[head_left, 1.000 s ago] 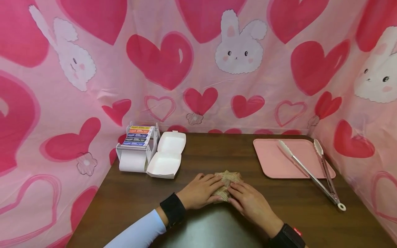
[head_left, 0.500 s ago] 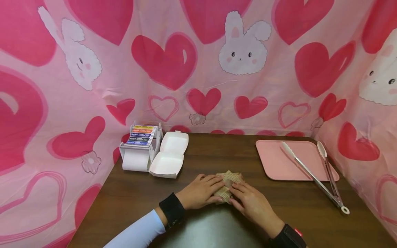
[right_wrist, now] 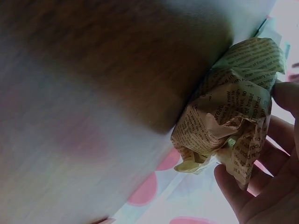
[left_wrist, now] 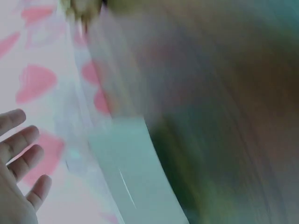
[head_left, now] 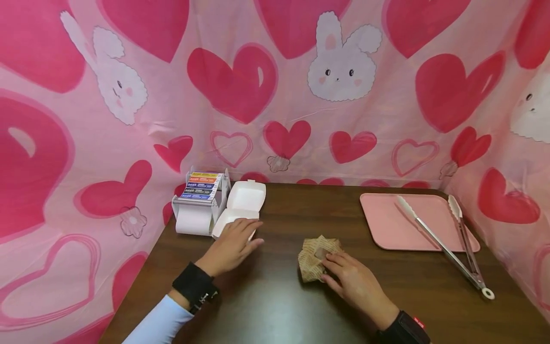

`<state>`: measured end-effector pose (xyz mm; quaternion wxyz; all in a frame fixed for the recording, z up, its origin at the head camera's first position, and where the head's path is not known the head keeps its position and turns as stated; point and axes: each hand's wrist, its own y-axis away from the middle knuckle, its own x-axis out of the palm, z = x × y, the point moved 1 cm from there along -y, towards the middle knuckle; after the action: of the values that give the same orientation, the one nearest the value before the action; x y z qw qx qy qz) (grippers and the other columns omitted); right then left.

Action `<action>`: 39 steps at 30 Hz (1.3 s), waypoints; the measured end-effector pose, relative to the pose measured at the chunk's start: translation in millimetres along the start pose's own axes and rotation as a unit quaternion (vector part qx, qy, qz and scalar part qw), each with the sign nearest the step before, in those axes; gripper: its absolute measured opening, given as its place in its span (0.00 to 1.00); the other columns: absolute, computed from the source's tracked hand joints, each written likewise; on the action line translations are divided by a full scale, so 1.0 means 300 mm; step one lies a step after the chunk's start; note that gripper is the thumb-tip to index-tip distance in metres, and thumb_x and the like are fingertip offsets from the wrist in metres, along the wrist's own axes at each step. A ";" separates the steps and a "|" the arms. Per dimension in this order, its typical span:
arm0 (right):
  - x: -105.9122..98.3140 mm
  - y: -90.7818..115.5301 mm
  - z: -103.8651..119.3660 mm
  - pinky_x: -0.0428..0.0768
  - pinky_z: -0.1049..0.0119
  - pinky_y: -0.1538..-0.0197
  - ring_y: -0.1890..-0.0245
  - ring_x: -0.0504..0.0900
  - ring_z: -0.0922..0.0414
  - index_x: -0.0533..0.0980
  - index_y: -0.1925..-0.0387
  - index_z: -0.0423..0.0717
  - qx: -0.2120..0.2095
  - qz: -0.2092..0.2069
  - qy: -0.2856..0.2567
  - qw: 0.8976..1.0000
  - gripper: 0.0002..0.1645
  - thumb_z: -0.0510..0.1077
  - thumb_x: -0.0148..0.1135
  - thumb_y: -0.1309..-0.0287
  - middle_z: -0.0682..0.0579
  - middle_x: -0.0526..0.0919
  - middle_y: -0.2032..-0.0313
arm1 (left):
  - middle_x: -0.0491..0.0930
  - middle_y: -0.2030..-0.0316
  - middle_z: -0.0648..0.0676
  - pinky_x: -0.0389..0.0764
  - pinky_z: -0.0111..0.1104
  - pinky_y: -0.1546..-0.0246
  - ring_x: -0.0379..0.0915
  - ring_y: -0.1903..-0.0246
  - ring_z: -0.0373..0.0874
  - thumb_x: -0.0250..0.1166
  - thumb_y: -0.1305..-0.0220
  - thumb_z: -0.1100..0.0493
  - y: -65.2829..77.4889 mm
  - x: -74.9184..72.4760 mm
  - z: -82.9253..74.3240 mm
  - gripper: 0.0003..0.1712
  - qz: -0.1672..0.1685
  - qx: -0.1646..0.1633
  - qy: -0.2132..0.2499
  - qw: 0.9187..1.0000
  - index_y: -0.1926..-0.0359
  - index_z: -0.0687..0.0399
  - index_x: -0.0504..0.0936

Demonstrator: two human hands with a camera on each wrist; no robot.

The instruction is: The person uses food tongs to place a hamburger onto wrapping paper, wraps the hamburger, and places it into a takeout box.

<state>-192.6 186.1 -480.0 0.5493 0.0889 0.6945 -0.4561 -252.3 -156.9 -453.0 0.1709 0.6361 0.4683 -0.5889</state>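
Observation:
My left hand (head_left: 232, 245) reaches over the near half of the open white clamshell box (head_left: 246, 197), covering part of it. Its fingers are spread and hold nothing. In the left wrist view those fingers (left_wrist: 21, 165) show at the left, apart from a blurred pale surface. A crumpled bundle of brown, print-patterned food wrapping paper (head_left: 310, 262) lies on the table; what is inside is hidden. My right hand (head_left: 355, 286) holds its right side, thumb at the near edge and fingertips on top. The right wrist view shows the wrapped bundle (right_wrist: 229, 112) between thumb and fingers.
Left of the box stands a dispenser with a white roll (head_left: 194, 220) and several coloured strips (head_left: 201, 186). A pink tray (head_left: 386, 229) is at the right, with metal tongs (head_left: 451, 253) lying across it. Heart-patterned cloth (head_left: 275, 86) walls the dark wooden table (head_left: 275, 296).
My left hand has left the wrapped bundle and moved left and away from me to the clamshell box. My right hand stays at the bundle. The head view has shifted slightly.

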 end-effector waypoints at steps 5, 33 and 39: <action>-0.002 0.001 -0.003 0.81 0.51 0.45 0.53 0.86 0.50 0.87 0.55 0.44 0.001 0.002 0.002 1.000 0.23 0.50 0.80 0.53 0.46 0.88 0.54 | 0.75 0.38 0.62 0.67 0.58 0.38 0.66 0.37 0.59 0.60 0.26 0.47 0.061 -0.066 0.157 0.29 -0.039 -0.131 0.020 0.990 0.34 0.59 0.73; 0.000 -0.006 0.000 0.81 0.50 0.45 0.52 0.86 0.49 0.87 0.54 0.44 0.004 0.005 0.002 1.000 0.24 0.50 0.80 0.53 0.46 0.88 0.54 | 0.72 0.47 0.73 0.68 0.49 0.50 0.66 0.51 0.62 0.50 0.21 0.49 0.243 -0.107 0.473 0.30 -0.146 -0.456 0.240 0.845 0.35 0.74 0.67; 0.000 -0.009 0.003 0.81 0.50 0.45 0.52 0.86 0.49 0.87 0.55 0.43 0.000 -0.001 -0.001 1.000 0.24 0.49 0.80 0.53 0.46 0.88 0.54 | 0.62 0.35 0.75 0.56 0.61 0.31 0.57 0.39 0.68 0.44 0.20 0.44 0.266 -0.122 0.506 0.37 -0.086 -0.462 0.313 0.825 0.31 0.75 0.60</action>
<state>-193.7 183.9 -478.6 0.5499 0.0880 0.6935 -0.4570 -273.4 -328.2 -484.1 0.2378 0.5903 0.7667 -0.0846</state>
